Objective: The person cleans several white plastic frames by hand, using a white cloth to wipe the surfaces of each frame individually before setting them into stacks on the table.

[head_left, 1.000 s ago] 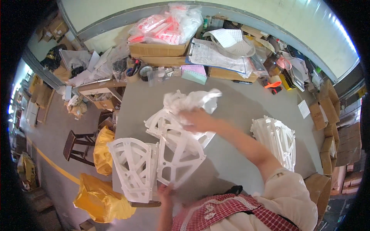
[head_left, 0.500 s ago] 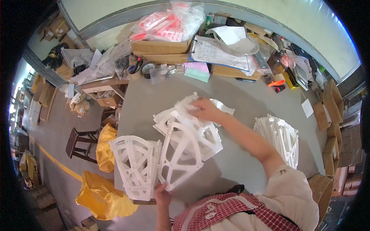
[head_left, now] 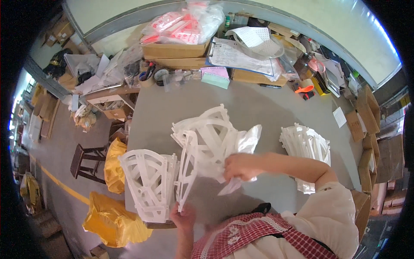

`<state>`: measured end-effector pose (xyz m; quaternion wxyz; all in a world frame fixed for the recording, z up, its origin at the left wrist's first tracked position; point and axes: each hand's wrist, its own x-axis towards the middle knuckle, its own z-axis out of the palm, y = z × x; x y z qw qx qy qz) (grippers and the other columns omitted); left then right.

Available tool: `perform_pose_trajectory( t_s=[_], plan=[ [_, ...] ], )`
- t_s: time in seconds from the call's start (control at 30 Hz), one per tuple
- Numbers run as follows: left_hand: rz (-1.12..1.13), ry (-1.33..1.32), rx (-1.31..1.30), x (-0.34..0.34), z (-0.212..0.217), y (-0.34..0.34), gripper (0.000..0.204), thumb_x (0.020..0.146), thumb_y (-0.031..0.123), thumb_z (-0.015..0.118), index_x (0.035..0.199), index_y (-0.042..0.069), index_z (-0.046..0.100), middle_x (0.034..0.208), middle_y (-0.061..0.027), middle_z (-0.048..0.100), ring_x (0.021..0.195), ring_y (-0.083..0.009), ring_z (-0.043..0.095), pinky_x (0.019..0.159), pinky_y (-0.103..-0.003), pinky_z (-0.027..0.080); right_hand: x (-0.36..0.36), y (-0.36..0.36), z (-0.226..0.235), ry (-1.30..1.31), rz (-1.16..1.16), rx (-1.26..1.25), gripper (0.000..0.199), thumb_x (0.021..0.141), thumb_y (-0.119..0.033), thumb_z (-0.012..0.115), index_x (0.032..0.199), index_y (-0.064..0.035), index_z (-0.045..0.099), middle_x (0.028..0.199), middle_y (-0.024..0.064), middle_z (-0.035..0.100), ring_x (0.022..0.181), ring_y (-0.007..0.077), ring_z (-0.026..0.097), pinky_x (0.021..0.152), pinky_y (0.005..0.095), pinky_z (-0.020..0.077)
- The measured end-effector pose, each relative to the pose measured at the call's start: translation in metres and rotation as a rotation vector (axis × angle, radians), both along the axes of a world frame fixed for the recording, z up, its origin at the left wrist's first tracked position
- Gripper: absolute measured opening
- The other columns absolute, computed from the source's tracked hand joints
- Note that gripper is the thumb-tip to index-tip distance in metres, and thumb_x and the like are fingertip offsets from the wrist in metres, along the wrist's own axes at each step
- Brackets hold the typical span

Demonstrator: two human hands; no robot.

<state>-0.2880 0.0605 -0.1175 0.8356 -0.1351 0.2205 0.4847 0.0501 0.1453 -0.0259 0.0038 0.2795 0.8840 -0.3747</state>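
My left hand (head_left: 183, 216) grips the lower end of a white plastic lattice frame (head_left: 188, 166) that stands on edge at the near side of the grey table (head_left: 258, 108). My right hand (head_left: 240, 166) is closed on a clear plastic bag (head_left: 241, 149) that wraps part of that frame and of the loose frames behind it (head_left: 202, 129). A stack of the same white frames (head_left: 148, 183) lies to the left at the table's near corner. Another stack of white frames (head_left: 306, 149) rests to the right, beyond my right forearm.
Cardboard boxes (head_left: 172, 52), bagged goods, papers on a clipboard (head_left: 239, 56), tape rolls and an orange tool (head_left: 304, 90) crowd the table's far edge. Yellow bags (head_left: 112, 218) and a wooden stool (head_left: 86, 162) stand on the floor to the left. More boxes line the right side.
My right hand has come back toward me from the top of the frame, pulling the plastic bag down and to the right. The frame has tilted more upright.
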Motion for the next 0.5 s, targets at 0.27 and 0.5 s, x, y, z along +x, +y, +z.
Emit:
perform_pose_trajectory(
  t_s=[0.27, 0.5],
  plan=[
    [0.04, -0.05, -0.001, -0.002, 0.001, 0.008, 0.024, 0.093, 0.026, 0.057, 0.083, 0.004, 0.056, 0.06, 0.0008, 0.044, 0.052, -0.0084, 0.038, 0.052, -0.024, 0.032, 0.093, 0.073, -0.015, 0.014, -0.972, 0.633, 0.029, 0.082, -0.01, 0.057, 0.109, -0.0109, 0.066, 0.092, 0.0163, 0.067, 0.09, 0.036, 0.064, 0.078, 0.0447, 0.0526],
    [0.001, 0.057, 0.058, 0.016, 0.001, -0.006, 0.024, 0.092, 0.027, 0.059, 0.089, 0.004, 0.059, 0.065, -0.0016, 0.048, 0.054, -0.0102, 0.04, 0.051, -0.026, 0.033, -0.019, -0.037, -0.031, -0.011, -0.185, 0.493, 0.014, 0.07, -0.01, 0.064, 0.084, -0.0066, 0.066, 0.088, 0.0122, 0.063, 0.095, 0.0343, 0.059, 0.078, 0.0466, 0.0508]
  ],
)
